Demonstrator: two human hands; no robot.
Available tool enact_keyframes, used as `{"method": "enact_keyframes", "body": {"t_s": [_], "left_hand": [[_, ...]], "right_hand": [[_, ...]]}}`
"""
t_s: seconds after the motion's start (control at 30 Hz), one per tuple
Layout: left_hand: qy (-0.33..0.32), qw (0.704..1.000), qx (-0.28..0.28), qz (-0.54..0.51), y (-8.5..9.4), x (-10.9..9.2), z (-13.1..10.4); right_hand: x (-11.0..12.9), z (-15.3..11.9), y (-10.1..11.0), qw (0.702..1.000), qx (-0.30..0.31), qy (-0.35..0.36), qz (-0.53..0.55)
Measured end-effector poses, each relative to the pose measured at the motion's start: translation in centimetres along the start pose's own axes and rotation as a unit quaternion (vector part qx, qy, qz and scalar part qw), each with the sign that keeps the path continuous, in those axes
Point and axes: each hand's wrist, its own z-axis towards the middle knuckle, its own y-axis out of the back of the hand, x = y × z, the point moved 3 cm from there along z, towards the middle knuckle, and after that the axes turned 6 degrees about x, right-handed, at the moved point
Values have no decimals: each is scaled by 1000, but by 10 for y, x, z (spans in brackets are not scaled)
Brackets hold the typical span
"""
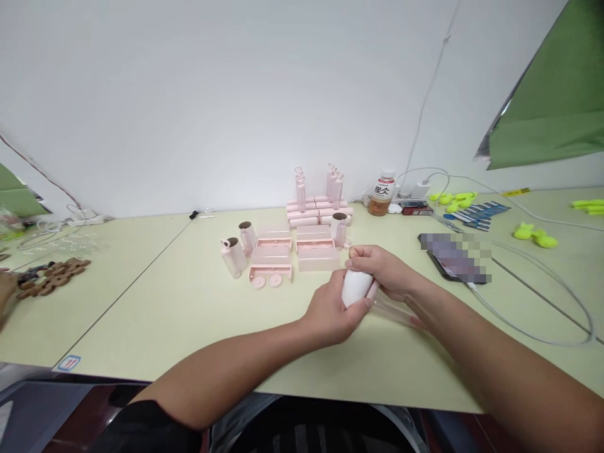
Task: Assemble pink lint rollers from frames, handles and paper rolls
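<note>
Both hands meet over the right half of the table, around a smooth white roll-shaped piece (356,287). Its lower side is wrapped by my left hand (336,308), thumb toward me. My right hand (377,267) closes on its upper end with bent fingers. A strip of pale pink shows beside the white piece, partly covered by the fingers. Under my right forearm lies a clear pinkish part (396,311). Beyond the hands are pink open cases (315,245), a pink tray-like part (271,272) and two round pink caps (275,280).
Cardboard-cored rolls (246,236) and pink handles (301,192) stand farther back, near stacked pink rolls (303,220). A supplement bottle (381,194), charging phone (453,258), white cable (542,340) and yellow-green pieces (535,234) occupy the right. Another person's hand (7,289) touches brown pieces (54,277) at left.
</note>
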Motion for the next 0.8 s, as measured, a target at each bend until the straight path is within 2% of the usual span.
{"method": "enact_keyframes", "body": {"t_s": [0.1, 0.27, 0.53, 0.67, 0.8], "left_hand": [[15, 999, -23, -24, -1, 1, 0], [9, 989, -80, -124, -1, 9, 5], [-45, 982, -127, -135, 9, 8, 7], [-36, 983, -121, -130, 13, 8, 7], [3, 982, -67, -174, 10, 16, 8]], "right_hand": [[-3, 3, -2, 998, -4, -21, 60], [-6, 10, 1, 992, -14, -4, 129], [-16, 20, 27, 1000, 26, -15, 7], [-24, 25, 45, 997, -27, -22, -66], [-27, 28, 55, 990, -92, -42, -101]]}}
